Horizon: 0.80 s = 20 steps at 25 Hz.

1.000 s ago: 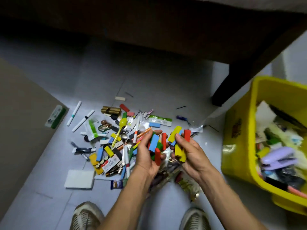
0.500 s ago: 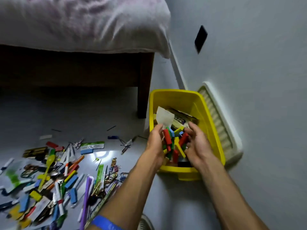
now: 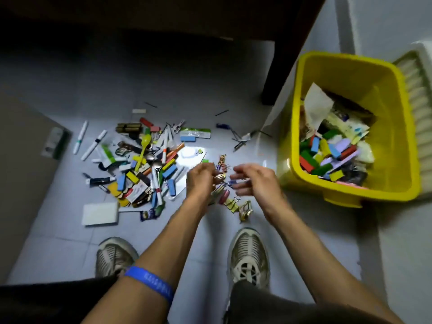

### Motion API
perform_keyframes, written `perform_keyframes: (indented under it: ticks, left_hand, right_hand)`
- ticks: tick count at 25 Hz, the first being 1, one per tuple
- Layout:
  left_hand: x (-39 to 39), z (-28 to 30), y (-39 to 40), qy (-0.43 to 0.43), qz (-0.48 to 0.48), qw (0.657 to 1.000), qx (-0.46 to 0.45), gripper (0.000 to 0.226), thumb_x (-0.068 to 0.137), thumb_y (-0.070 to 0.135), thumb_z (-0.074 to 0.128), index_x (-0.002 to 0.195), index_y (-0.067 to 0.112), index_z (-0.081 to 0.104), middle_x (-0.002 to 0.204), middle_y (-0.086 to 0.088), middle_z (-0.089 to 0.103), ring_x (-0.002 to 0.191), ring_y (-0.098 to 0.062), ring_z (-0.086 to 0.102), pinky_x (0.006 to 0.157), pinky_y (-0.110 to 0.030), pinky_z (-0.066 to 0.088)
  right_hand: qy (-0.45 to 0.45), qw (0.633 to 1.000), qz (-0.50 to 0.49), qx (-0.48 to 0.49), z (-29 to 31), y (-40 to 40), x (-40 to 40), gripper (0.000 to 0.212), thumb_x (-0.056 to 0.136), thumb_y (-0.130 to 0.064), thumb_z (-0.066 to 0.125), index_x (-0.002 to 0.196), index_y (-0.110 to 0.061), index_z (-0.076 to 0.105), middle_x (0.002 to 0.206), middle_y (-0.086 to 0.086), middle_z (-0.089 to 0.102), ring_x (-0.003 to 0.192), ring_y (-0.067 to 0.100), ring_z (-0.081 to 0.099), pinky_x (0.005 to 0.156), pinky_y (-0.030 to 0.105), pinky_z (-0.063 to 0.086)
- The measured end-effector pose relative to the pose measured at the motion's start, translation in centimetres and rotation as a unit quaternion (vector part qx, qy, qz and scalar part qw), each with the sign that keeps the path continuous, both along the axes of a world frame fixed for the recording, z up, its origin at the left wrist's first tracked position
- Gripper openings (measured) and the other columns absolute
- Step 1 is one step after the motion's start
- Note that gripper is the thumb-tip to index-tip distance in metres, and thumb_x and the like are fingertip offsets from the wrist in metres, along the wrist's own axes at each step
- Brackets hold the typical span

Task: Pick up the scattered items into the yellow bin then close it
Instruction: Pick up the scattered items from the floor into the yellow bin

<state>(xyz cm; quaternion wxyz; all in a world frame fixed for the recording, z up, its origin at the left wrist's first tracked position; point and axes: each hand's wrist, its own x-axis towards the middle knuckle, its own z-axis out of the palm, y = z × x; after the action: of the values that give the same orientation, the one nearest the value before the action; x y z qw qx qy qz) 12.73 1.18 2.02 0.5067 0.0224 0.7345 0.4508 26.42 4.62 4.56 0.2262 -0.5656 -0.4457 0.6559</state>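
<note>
Shoes: two pale mesh shoes (image 3: 249, 254) are standing nearest on the floor, with a strip of bare tile lying between them.
Wristband: one blue band (image 3: 150, 282) is circling the left forearm.
Left hand: the left hand (image 3: 201, 181) is curling its fingers around a small gold-coloured clip (image 3: 219, 177) at the near right edge of the clutter.
Right hand: the right hand (image 3: 253, 181) is hovering just right of it, fingers loosely spread and a little bent; whether it is gripping anything cannot be told through the blur.
Binder clips: a short trail of clips (image 3: 233, 204) is lying under and just nearer than the hands; the count is not clear.
Scattered items: the main pile (image 3: 145, 169) is spreading left of the hands, with coloured blocks, one yellow spoon (image 3: 143, 146), two white pens (image 3: 80, 136) at its far left and one white pad (image 3: 100, 213) at its near left.
Open room: bare floor is showing between the hands and the bin, and also beyond the pile.
Yellow bin: one yellow bin (image 3: 306, 181) is sitting open on the right, partly filled with blocks and papers, well apart from the pile.
Lid: one pale ribbed lid (image 3: 418, 99) is leaning just right of the bin.
Surface and room: grey tile floor (image 3: 187, 85) is running far under a dark wooden frame, whose leg (image 3: 280, 73) is standing just left of the bin's far corner.
</note>
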Motion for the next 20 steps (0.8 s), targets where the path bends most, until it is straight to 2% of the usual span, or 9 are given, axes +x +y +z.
perform_keyframes:
  ticks: [1, 3, 4, 5, 8, 11, 14, 16, 20]
  left_hand:
    - [-1.0, -1.6, -1.4, 0.057, -0.034, 0.997, -0.037, 0.015, 0.089, 0.020, 0.057, 0.098, 0.018, 0.068, 0.093, -0.004, 0.072, 0.073, -0.017, 0.063, 0.057, -0.025, 0.049]
    - [-2.5, -4.4, -4.3, 0.224, -0.128, 0.955, -0.145, 0.019, 0.086, 0.023, 0.062, 0.105, 0.020, 0.061, 0.104, -0.003, 0.066, 0.079, -0.016, 0.060, 0.066, -0.028, 0.046]
    - [-3.0, -5.7, -5.6, 0.287, -0.172, 0.926, -0.178, 0.027, 0.085, 0.028, 0.067, 0.109, 0.019, 0.057, 0.109, -0.003, 0.062, 0.087, -0.020, 0.060, 0.070, -0.031, 0.048]
    - [-3.4, -6.8, -6.7, 0.316, -0.204, 0.908, -0.184, 0.038, 0.084, 0.032, 0.071, 0.114, 0.018, 0.053, 0.113, -0.004, 0.059, 0.095, -0.024, 0.060, 0.074, -0.035, 0.049]
    - [-3.4, -8.7, -8.0, 0.301, -0.245, 0.911, -0.143, 0.036, 0.085, 0.028, 0.071, 0.113, 0.021, 0.049, 0.112, -0.001, 0.058, 0.093, -0.023, 0.059, 0.072, -0.034, 0.048]
    - [-3.8, -9.1, -7.7, 0.289, -0.241, 0.918, -0.125, 0.018, 0.089, 0.015, 0.061, 0.102, 0.023, 0.051, 0.102, 0.000, 0.063, 0.086, -0.021, 0.061, 0.070, -0.035, 0.050]
    - [-4.1, -8.7, -7.6, 0.411, -0.258, 0.868, -0.106, 0.026, 0.087, 0.013, 0.060, 0.112, 0.017, 0.055, 0.109, -0.004, 0.056, 0.100, -0.026, 0.055, 0.078, -0.040, 0.051]
    - [-3.6, -8.3, -7.2, 0.455, -0.281, 0.844, -0.045, 0.027, 0.088, 0.015, 0.059, 0.115, 0.013, 0.056, 0.110, -0.007, 0.056, 0.101, -0.026, 0.052, 0.079, -0.038, 0.046]
    - [-1.5, -8.4, -6.6, 0.424, -0.413, 0.805, -0.038, 0.042, 0.092, 0.020, 0.059, 0.132, 0.018, 0.048, 0.128, -0.004, 0.053, 0.115, -0.025, 0.049, 0.093, -0.037, 0.046]
  right_hand:
    - [-0.108, 0.993, 0.053, 0.010, -2.2, -1.0, -0.2, 0.019, 0.093, -0.024, 0.054, 0.088, -0.016, 0.071, 0.090, 0.011, 0.072, 0.069, 0.020, 0.066, 0.061, 0.030, 0.055]
    - [-0.369, 0.911, 0.179, 0.040, -6.2, -2.5, 0.5, 0.024, 0.087, -0.034, 0.060, 0.103, -0.017, 0.063, 0.103, 0.007, 0.067, 0.084, 0.025, 0.062, 0.072, 0.030, 0.048]
    - [-0.434, 0.872, 0.224, 0.035, -7.8, -3.2, 1.2, 0.036, 0.084, -0.039, 0.063, 0.112, -0.018, 0.056, 0.112, 0.007, 0.060, 0.094, 0.029, 0.060, 0.077, 0.032, 0.045]
    - [-0.449, 0.858, 0.248, 0.027, -9.1, -3.7, 1.5, 0.046, 0.082, -0.042, 0.066, 0.119, -0.019, 0.049, 0.118, 0.007, 0.053, 0.102, 0.031, 0.058, 0.081, 0.034, 0.044]
    - [-0.413, 0.878, 0.233, 0.070, -11.4, -4.6, 0.9, 0.053, 0.080, -0.032, 0.071, 0.123, -0.023, 0.042, 0.120, 0.006, 0.043, 0.103, 0.032, 0.057, 0.084, 0.035, 0.046]
    - [-0.427, 0.874, 0.200, 0.112, -12.4, -4.0, -0.4, 0.031, 0.086, -0.020, 0.061, 0.116, -0.016, 0.053, 0.114, 0.008, 0.053, 0.097, 0.033, 0.058, 0.079, 0.035, 0.044]
    - [-0.402, 0.904, 0.103, 0.102, -12.4, -3.3, -0.5, 0.010, 0.092, -0.023, 0.057, 0.096, -0.014, 0.061, 0.097, 0.006, 0.066, 0.080, 0.024, 0.059, 0.064, 0.029, 0.042]
    - [-0.360, 0.930, 0.012, 0.076, -12.1, -3.3, -0.1, 0.011, 0.092, -0.028, 0.059, 0.084, -0.022, 0.060, 0.085, 0.000, 0.068, 0.068, 0.011, 0.056, 0.054, 0.023, 0.038]
    - [-0.196, 0.977, -0.082, -0.013, -11.3, -3.8, 0.1, 0.009, 0.086, -0.015, 0.065, 0.087, -0.023, 0.067, 0.078, -0.008, 0.074, 0.077, 0.013, 0.069, 0.067, 0.028, 0.051]
